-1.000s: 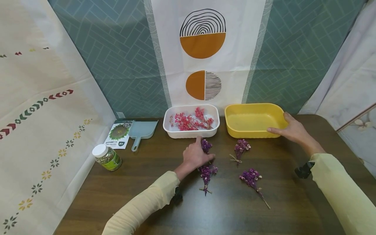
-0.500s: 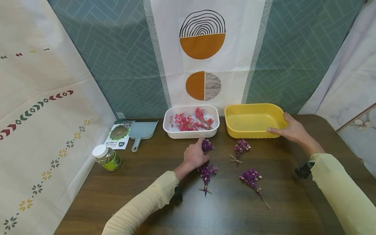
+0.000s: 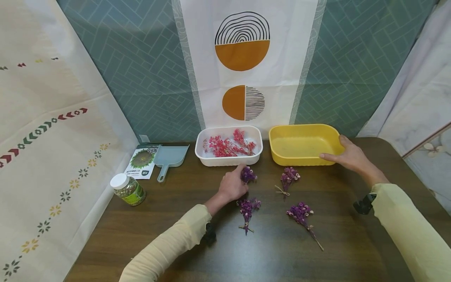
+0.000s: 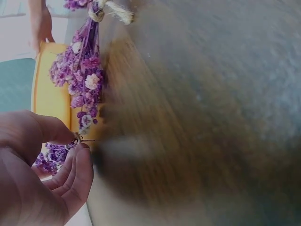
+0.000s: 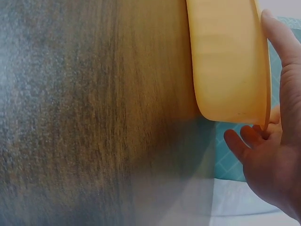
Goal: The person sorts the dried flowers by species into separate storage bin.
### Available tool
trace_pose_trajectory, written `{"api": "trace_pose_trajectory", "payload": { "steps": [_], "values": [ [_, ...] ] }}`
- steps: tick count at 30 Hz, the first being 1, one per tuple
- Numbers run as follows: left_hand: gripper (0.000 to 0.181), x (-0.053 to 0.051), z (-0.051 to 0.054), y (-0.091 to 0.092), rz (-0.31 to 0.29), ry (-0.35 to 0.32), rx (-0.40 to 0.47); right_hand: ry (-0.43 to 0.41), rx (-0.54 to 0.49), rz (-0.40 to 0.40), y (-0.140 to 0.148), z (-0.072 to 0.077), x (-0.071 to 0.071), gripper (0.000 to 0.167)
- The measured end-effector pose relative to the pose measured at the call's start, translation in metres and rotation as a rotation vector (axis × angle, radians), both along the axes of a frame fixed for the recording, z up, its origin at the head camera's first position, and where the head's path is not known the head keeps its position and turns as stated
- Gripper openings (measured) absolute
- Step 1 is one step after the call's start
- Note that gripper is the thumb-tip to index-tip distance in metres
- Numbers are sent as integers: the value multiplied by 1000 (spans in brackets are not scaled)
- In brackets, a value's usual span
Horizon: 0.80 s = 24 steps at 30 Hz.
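Note:
My left hand pinches the tied stem of a small dried purple flower bunch between thumb and fingertips, low at the table. In the left wrist view the pinched twine knot shows, with that bunch's blossoms partly behind the fingers. Just in front of the hand lies a second purple bunch. Two more, a short tied bunch and a longer-stemmed bunch, lie to the right. My right hand rests at the right end of a yellow basin, thumb along its rim and other fingers loosely spread beyond the end wall.
A white basin holding red dried flowers stands beside the yellow one at the back. At left are a light blue dustpan, a sunflower seed packet and a white-lidded jar. Hanging cloths border the table.
The left thumb, spread away at first, has closed in against the fingers on the upper-left bunch's stem, and the bunch has shifted slightly. The right hand has stayed at the yellow basin.

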<state>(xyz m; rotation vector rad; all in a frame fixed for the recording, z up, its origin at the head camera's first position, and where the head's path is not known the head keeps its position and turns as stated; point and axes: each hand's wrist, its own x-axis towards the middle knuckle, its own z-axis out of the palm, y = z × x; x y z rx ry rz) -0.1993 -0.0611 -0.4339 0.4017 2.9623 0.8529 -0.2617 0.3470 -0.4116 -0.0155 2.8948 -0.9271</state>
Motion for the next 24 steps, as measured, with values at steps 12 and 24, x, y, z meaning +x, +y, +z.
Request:
{"api": "trace_pose_trajectory", "payload": {
  "steps": [12, 24],
  "values": [
    [63, 1, 13, 11, -84, 85, -13, -5, -6, -1, 0, 0, 3, 125],
    [66, -9, 30, 29, -137, 92, 19, -1, 2, 3, -2, 2, 3, 124]
  ]
}}
